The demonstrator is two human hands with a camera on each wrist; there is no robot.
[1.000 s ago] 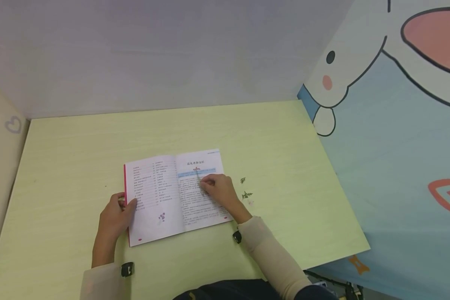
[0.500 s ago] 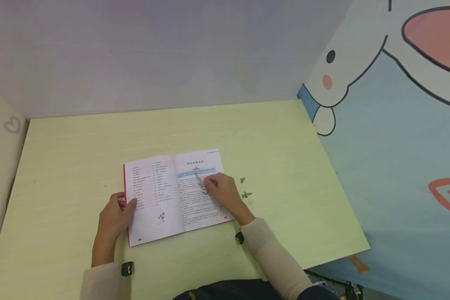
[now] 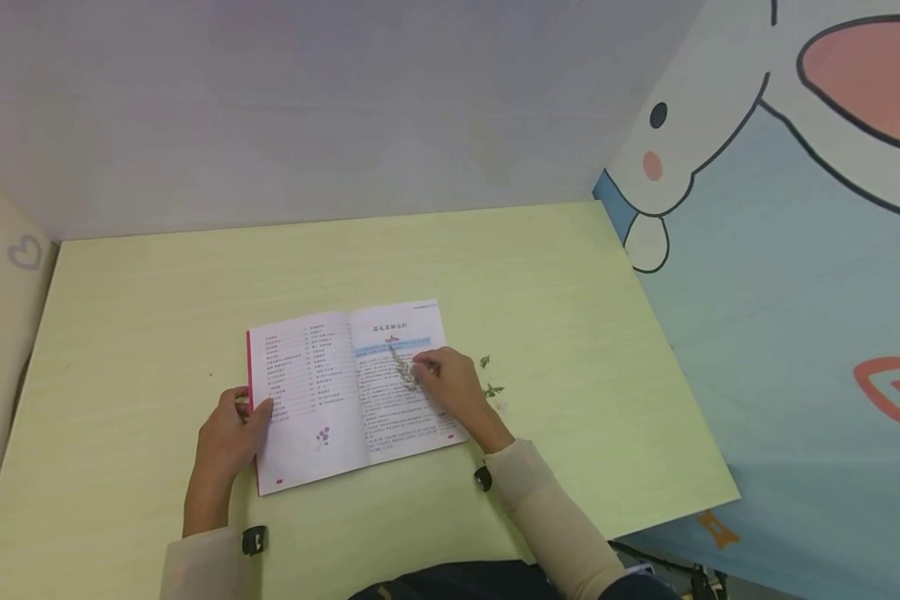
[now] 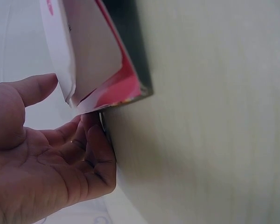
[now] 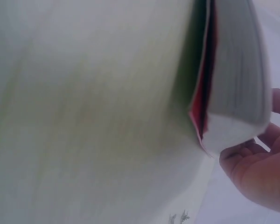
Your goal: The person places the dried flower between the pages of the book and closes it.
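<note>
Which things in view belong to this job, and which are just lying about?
Seemingly in the job:
open book, gripped by the left hand;
leafy sprig on its right page, right hand close by.

Seemingly just lying about, held by neither hand:
two leafy bits on the table, right of the book;
pale pink bit near them.

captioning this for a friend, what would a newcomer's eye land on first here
Probably the big cartoon wall filling the right of the head view. Next, the open book on the pale table, its left edge gripped by the left hand. A leafy sprig lies on its right page beside the right hand, with small leaves on the table to the right.
</note>
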